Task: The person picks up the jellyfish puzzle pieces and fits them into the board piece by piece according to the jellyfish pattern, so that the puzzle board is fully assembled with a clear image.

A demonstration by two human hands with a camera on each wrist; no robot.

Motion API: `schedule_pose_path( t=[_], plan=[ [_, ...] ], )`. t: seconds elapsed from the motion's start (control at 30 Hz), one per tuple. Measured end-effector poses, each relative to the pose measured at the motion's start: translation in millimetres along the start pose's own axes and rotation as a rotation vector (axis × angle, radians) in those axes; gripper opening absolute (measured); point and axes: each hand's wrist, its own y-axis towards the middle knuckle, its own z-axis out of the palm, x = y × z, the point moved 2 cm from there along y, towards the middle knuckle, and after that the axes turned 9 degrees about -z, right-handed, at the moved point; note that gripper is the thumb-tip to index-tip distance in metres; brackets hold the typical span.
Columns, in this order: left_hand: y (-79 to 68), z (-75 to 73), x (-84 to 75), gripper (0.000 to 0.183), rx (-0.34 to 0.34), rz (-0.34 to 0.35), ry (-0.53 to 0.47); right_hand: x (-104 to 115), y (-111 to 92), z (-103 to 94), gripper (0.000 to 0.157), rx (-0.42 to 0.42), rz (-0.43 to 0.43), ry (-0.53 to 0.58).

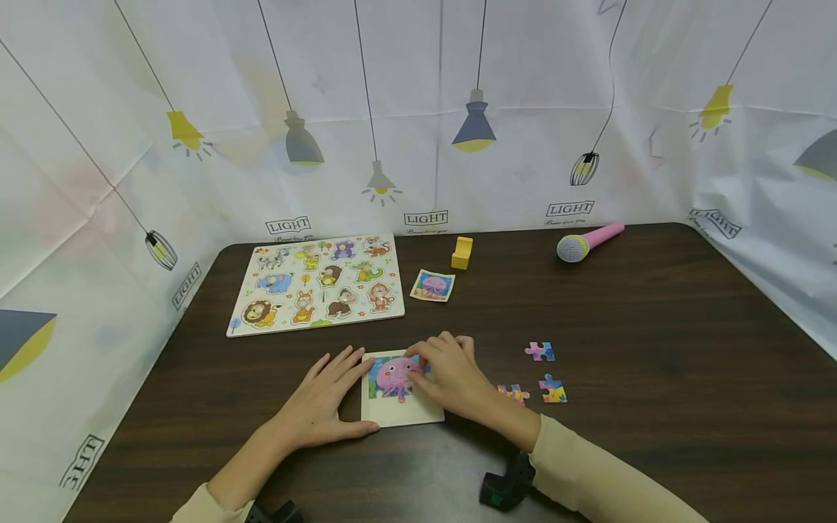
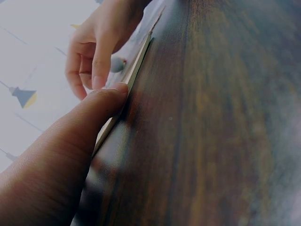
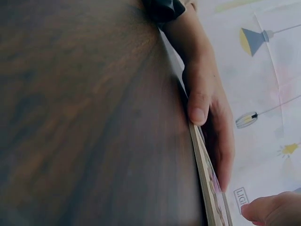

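Observation:
A pale square puzzle tray point(image 1: 408, 414) lies on the table, its upper part filled with pieces showing a pink octopus point(image 1: 394, 373) and its lower strip bare. My left hand point(image 1: 325, 407) rests along the tray's left side with fingers spread, the thumb touching the lower left edge. Over the tray's right side, my right hand point(image 1: 451, 378) pinches a puzzle piece between thumb and forefinger, largely hidden by the fingers. Loose puzzle pieces lie to the right: a pink-and-blue one point(image 1: 539, 351), a blue-and-yellow one point(image 1: 553, 389) and one point(image 1: 514, 394) partly behind the right forearm.
A board with animal shapes point(image 1: 314, 287) lies at the back left. Beside it are a small octopus picture card point(image 1: 433, 285) and a yellow block point(image 1: 461, 253). A pink toy microphone point(image 1: 588, 242) lies near the back edge, before the lamp-printed cloth point(image 1: 510, 189).

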Motion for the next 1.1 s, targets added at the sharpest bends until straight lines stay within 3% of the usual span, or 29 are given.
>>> schedule_pose_path(
  t=[0.43,0.67,0.9,1.1],
  plan=[
    [0.3,1.6,1.4,0.094,-0.002,-0.008,-0.001,-20.4,-12.2,-19.3,0.023,0.027,0.105,0.016],
    [0.4,0.5,0.7,0.093,-0.019,0.005,-0.001,-36.1,-22.3,-30.1,0.025,0.000,0.134,0.002],
    [0.9,1.9,0.6,0.095,0.010,-0.009,0.012,-55.3,-36.9,-42.5,0.030,-0.023,0.152,-0.041],
    [1.1,1.8,0.4,0.097,0.033,-0.026,0.016,-72.7,-51.2,-53.9,0.034,0.004,0.189,-0.055]
  ],
)
